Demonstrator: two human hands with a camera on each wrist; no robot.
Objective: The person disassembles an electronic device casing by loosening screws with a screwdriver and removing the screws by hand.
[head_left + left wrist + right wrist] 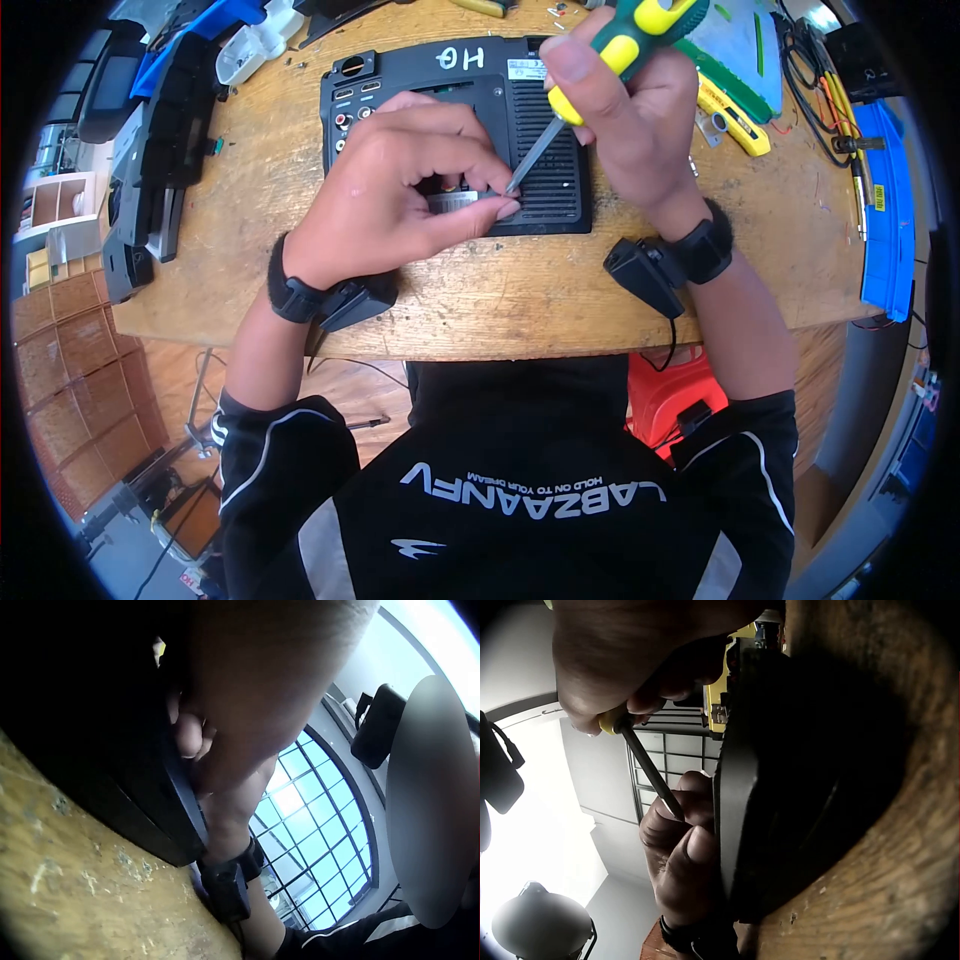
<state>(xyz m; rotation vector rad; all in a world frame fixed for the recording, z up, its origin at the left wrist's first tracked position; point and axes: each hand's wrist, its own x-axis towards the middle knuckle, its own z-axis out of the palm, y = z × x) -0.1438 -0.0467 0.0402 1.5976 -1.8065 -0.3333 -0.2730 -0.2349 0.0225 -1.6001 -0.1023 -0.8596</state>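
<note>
A black electronics case (pixel 555 185) with jacks, a slotted vent and white lettering lies on the wooden table. Above it, my right hand (pixel 645 135) grips a green-and-yellow screwdriver (pixel 538 155), its shaft slanting down to the left. My left hand (pixel 375 195) arches over the case, with thumb and forefinger pinching around the screwdriver's tip. From the right wrist view, the tip (pixel 676 812) sits right at those fingertips, close over the case's upper face. Anything tiny held there is hidden by the fingers.
A yellow utility knife (pixel 735 118) lies right of the case, near a green-edged mat (pixel 745 60) and cables (pixel 805 70). Black equipment (pixel 145 170) lines the left side. A blue bin (pixel 885 220) stands at the right edge, and a white tray (pixel 250 50) at the back left.
</note>
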